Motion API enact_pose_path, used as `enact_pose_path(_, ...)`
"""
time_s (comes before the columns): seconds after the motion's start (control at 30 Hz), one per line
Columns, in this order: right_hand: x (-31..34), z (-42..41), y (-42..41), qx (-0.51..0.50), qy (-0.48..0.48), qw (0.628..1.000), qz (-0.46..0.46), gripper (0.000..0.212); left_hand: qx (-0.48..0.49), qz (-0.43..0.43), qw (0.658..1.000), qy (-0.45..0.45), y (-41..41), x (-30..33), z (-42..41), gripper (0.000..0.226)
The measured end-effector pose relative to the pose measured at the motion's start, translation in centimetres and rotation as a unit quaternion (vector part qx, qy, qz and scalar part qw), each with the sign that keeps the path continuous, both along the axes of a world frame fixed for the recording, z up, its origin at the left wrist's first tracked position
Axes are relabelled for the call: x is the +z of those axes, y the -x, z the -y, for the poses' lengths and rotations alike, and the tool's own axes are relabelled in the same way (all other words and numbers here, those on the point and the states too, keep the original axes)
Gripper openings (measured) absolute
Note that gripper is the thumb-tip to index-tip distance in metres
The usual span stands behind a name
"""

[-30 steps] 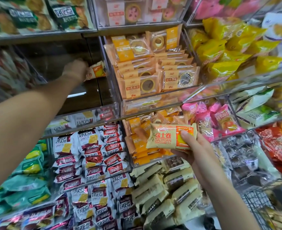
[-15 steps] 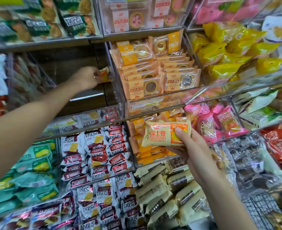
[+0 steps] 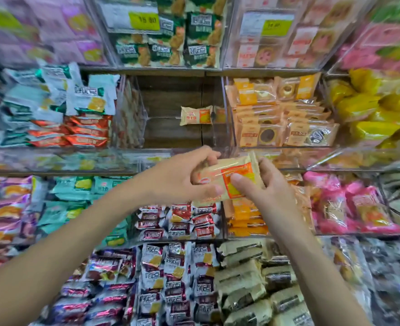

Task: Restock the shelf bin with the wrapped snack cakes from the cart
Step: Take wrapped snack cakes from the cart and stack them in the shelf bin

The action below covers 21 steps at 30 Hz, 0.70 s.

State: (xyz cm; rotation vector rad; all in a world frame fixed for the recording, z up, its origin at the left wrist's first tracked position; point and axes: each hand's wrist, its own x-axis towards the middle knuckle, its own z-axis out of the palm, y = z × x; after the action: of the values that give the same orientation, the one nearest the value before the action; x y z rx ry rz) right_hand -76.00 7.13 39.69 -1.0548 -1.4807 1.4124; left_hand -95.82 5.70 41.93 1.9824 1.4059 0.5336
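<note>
Gripping one wrapped snack cake (image 3: 227,182) between them, the left hand (image 3: 180,177) curls fingers and thumb round its left end while the right hand (image 3: 268,182) pinches its right end, thumb on the orange label. Beyond, by the shelf bin's (image 3: 170,137) right wall, lies another snack cake (image 3: 195,115).

Your left hand (image 3: 182,177) and right hand (image 3: 268,187) grip one snack cake (image 3: 227,182); another cake (image 3: 195,115) sits in the clear bin (image 3: 133,114).
</note>
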Motion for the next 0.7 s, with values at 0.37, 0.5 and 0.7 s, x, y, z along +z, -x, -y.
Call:
enact_pose_path(0.37,0.4,-10.0,4.1,-0.063,-0.314,0.884,0.341,0.041,0.136,-0.187,0.970,-0.079,7.0,2.9,-8.3,0.035)
enact_pose_path(0.5,-2.5,-13.0,5.0,-0.052,-0.377,0.777,0.502,0.046,0.122,-0.324,0.936,-0.055,8.0,0.1,-15.3,0.038)
enact_pose_path(0.7,-3.7,-13.6,5.1,-0.093,-0.423,0.776,0.458,0.043,0.097,-0.371,0.923,-0.034,7.1,-6.6,-22.1,0.056)
